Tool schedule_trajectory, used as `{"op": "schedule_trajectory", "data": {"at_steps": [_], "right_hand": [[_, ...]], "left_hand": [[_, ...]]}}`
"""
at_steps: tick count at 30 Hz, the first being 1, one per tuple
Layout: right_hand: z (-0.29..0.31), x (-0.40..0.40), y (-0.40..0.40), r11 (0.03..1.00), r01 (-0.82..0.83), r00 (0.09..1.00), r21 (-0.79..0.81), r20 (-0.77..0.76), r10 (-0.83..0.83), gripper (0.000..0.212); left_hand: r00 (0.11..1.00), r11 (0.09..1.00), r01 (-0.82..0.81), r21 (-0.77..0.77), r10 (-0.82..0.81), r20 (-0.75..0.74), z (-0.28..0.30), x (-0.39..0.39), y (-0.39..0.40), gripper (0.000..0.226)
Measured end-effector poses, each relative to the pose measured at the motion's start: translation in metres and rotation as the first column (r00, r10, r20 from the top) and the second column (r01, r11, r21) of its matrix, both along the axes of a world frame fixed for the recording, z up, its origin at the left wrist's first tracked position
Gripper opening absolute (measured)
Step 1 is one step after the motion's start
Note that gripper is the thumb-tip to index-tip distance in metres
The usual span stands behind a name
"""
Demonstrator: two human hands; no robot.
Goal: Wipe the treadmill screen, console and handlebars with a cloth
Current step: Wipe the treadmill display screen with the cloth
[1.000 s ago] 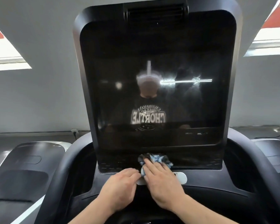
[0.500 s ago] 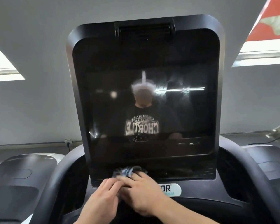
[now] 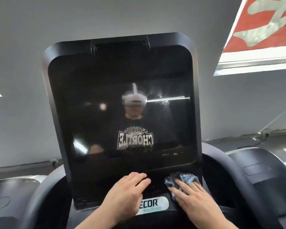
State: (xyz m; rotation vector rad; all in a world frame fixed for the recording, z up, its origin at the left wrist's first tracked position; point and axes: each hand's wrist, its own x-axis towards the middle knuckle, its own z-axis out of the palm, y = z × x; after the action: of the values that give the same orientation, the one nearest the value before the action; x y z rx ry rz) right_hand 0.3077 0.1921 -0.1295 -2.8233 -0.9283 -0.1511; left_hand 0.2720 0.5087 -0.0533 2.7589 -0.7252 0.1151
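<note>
The treadmill's big dark screen (image 3: 122,100) stands upright in front of me, with a person's reflection in its glass. Below it is the black console (image 3: 196,210), which carries a white logo plate (image 3: 155,204). My right hand (image 3: 195,200) presses a crumpled blue-and-grey cloth (image 3: 180,179) with straight fingers against the screen's lower right corner. My left hand (image 3: 127,194) rests on the screen's bottom edge, left of the cloth, fingers loosely bent and holding nothing. Curved black handlebars (image 3: 234,179) run down both sides.
A neighbouring treadmill's grey housing (image 3: 262,176) stands to the right and another (image 3: 10,195) to the left. A grey wall (image 3: 23,80) lies behind. A red banner (image 3: 262,22) hangs at the upper right above a bright window strip.
My right hand has slid the cloth from the screen's lower middle to its lower right corner. The hands, which were touching, are now apart. The view has tilted upward.
</note>
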Motion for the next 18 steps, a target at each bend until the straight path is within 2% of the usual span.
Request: {"op": "schedule_trajectory", "data": {"at_steps": [4,8,9,11,13,14,16,18], "right_hand": [[-0.017,0.002,-0.043,0.992,0.103,0.994,0.068,0.017,-0.105,0.047],[-0.031,0.004,-0.038,0.988,0.064,0.985,0.141,0.150,-0.085,0.048],[-0.032,0.004,-0.034,0.980,0.092,0.980,0.178,0.159,-0.121,0.048],[-0.031,0.001,-0.027,0.918,0.230,0.960,0.323,0.077,-0.268,0.038],[-0.022,0.000,-0.017,0.754,0.438,0.887,0.490,-0.099,-0.451,0.017],[-0.012,0.002,-0.011,0.640,0.530,0.836,0.557,-0.218,-0.503,0.020],[0.016,0.008,0.000,0.344,0.665,0.728,0.663,-0.473,-0.497,0.028],[0.056,0.016,0.005,0.059,0.712,0.653,0.699,-0.629,-0.423,0.026]], "left_hand": [[0.988,0.993,0.108,0.037,-0.111,0.110,0.029,0.028,-0.027,0.048],[0.970,0.975,0.195,0.104,-0.207,0.127,0.044,0.055,-0.058,0.057],[0.964,0.965,0.217,0.145,-0.235,0.124,0.045,0.061,-0.066,0.058],[0.957,0.944,0.246,0.218,-0.273,0.102,0.044,0.071,-0.080,0.059],[0.956,0.930,0.246,0.275,-0.279,0.087,0.042,0.077,-0.088,0.061],[0.956,0.924,0.243,0.295,-0.279,0.087,0.041,0.078,-0.090,0.062],[0.958,0.925,0.239,0.294,-0.274,0.081,0.042,0.081,-0.091,0.063],[0.959,0.929,0.245,0.279,-0.274,0.068,0.043,0.084,-0.090,0.062]]}}
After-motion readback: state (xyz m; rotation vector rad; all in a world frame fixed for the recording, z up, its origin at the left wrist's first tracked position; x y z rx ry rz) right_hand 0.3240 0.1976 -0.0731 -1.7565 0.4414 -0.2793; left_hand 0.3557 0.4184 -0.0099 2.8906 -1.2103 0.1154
